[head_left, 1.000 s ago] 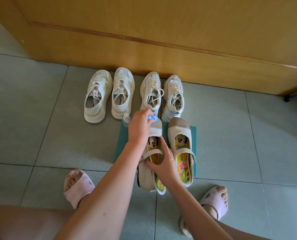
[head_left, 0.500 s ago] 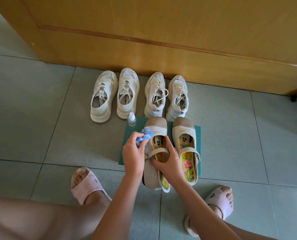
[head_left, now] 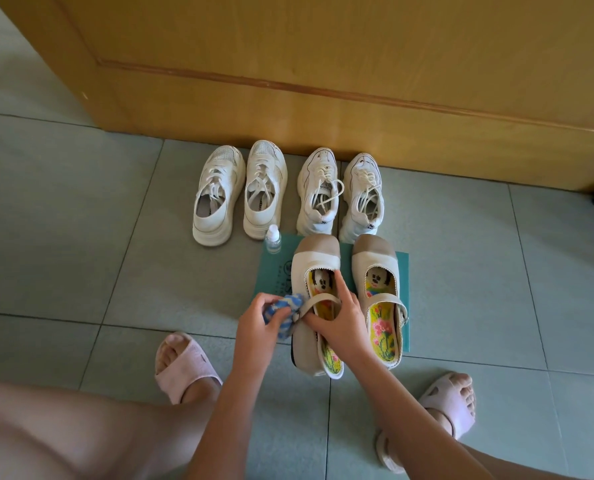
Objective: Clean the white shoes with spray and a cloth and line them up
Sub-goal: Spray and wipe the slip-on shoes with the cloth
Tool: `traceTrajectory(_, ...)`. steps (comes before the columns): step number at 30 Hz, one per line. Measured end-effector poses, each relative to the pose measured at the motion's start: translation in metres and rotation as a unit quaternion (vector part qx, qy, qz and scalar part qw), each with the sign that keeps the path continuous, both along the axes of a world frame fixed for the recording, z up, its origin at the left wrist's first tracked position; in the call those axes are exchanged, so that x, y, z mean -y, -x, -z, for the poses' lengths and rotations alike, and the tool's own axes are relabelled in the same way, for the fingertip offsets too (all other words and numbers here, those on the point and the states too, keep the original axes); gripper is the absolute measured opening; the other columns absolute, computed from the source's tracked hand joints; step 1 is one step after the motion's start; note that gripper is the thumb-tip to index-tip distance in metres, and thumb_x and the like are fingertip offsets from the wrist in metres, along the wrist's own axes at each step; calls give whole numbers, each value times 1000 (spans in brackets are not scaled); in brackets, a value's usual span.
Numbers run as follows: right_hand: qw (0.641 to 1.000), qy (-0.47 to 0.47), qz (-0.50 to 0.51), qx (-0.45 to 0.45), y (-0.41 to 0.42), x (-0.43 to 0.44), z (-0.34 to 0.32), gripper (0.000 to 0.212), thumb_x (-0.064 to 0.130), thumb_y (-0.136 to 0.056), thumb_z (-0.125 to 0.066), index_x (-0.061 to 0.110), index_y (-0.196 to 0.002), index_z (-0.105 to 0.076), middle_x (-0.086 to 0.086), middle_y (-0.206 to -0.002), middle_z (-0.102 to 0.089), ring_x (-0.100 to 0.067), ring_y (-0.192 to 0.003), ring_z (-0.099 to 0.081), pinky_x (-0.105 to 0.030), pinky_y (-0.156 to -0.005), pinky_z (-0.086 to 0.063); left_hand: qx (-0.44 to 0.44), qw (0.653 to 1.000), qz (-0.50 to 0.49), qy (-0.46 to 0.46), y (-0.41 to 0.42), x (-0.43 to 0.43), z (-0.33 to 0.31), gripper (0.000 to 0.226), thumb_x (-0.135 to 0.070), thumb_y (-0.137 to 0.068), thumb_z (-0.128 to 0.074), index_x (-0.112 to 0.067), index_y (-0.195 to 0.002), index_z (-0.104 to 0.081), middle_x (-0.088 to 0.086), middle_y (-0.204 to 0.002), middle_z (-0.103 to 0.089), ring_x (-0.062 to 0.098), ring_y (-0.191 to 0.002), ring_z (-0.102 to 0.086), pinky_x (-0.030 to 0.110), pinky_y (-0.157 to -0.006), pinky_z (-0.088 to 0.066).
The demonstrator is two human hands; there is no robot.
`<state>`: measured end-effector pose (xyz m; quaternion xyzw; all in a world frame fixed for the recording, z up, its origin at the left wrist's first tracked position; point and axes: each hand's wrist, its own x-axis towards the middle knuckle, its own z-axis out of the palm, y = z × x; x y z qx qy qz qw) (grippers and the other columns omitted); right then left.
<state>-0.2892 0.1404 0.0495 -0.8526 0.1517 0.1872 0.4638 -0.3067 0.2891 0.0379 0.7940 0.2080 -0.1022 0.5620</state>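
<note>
STATUS: L hand (head_left: 259, 325) grips the bunched blue/white cloth (head_left: 286, 308) and presses it to the side wall of the near strap shoe (head_left: 316, 261), at the strap root. R hand (head_left: 338, 323) grips the same shoe, thumb by the strap, fingers over the opening rim. Shoe is tilted, L side wall up; toe on the green mat (head_left: 403, 271), heel off it on the tile. Second strap shoe (head_left: 380, 271) sits flat just beside it. Spray bottle (head_left: 273, 240) stands upright at the mat's far L corner. Four white sneakers (head_left: 264, 192) are lined up by the wooden panel (head_left: 323, 64).

RISKS (est.):
- Cloth may snag at the strap/buckle, so wipe stalls or strap gets tugged
- Sideways wipe force vs. a tilted shoe could roll it out of R hand's hold
- Shoe shoved fwd could tip the bottle
- Insole sticks out at the heel and may pull further out

CHANGE vs. 1.0 s ago: cloth was at the toe cap; now approx. mid-shoe at the strap. R hand's hold unchanged; bottle and sneakers not moved
</note>
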Motion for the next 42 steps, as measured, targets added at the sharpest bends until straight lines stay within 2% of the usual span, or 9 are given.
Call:
traceTrajectory(5,1000,-12,0,-12,-2,-3,-3,94,34,-77,-75,36,-150,-14,1,-135,-40,-17,-122,-43,-27,-95,-40,14,988,-151,38,25,4,-8,13,-16,-85,-66,-19,-95,-59,-3,-90,-65,9,-80,-64,19,-69,-51)
traceTrajectory(7,1000,-10,-1,-15,-4,-5,-4,94,33,-77,-74,35,-150,-15,0,-134,-40,-17,-122,-43,-28,-97,-40,22,983,-173,53,31,8,-11,13,-14,-84,-67,-19,-94,-60,-4,-90,-66,10,-81,-64,21,-71,-51)
traceTrajectory(12,1000,1,-5,-15,-5,-6,-6,94,30,-77,-75,33,-150,-16,-1,-134,-41,-18,-121,-44,-23,-91,-38,-8,988,-141,65,41,22,-14,15,-9,-84,-67,-21,-88,-59,-5,-84,-65,4,-76,-62,7,-61,-45)
traceTrajectory(16,1000,4,-5,-18,-4,-4,-5,94,27,-77,-74,33,-150,-16,-2,-134,-42,-19,-121,-44,-27,-95,-39,-14,991,-128,48,51,27,-16,16,-10,-83,-68,-24,-86,-60,-10,-82,-66,-1,-73,-61,7,-60,-45)
traceTrajectory(21,1000,3,-8,-17,-4,-4,-5,93,28,-77,-74,32,-150,-16,-2,-134,-42,-18,-120,-44,-23,-91,-37,-20,995,-82,54,63,25,-14,20,-9,-82,-68,-27,-82,-59,-12,-81,-66,-8,-73,-60,8,-60,-46)
traceTrajectory(25,1000,-2,-12,-24,-4,-6,-5,97,31,-76,-76,33,-150,-14,-2,-133,-41,-17,-119,-43,-25,-93,-38,-39,992,-98,68,65,15,-7,17,-9,-84,-67,-24,-85,-59,-5,-84,-67,2,-75,-63,12,-63,-49)
traceTrajectory(28,999,-5,-11,-29,-4,-6,-5,101,33,-74,-78,35,-150,-12,-2,-133,-40,-18,-119,-44,-32,-97,-41,-40,988,-131,71,58,4,-1,13,-13,-85,-66,-23,-88,-59,1,-88,-67,17,-81,-66,26,-69,-55)
traceTrajectory(32,999,-9,-5,-39,-3,-5,-4,104,35,-72,-79,38,-150,-10,-1,-133,-41,-17,-116,-46,-35,-97,-44,-25,979,-188,69,41,-12,0,10,-14,-87,-64,-20,-91,-57,-2,-86,-64,11,-76,-62,12,-61,-49)
traceTrajectory(42,999,-1,16,-32,0,-8,-7,102,33,-73,-78,35,-150,-12,-4,-133,-44,-21,-118,-47,-35,-95,-44,-44,984,-159,73,1,-3,13,24,-17,-89,-63,-7,-110,-57,5,-100,-63,11,-78,-62,12,-56,-48)
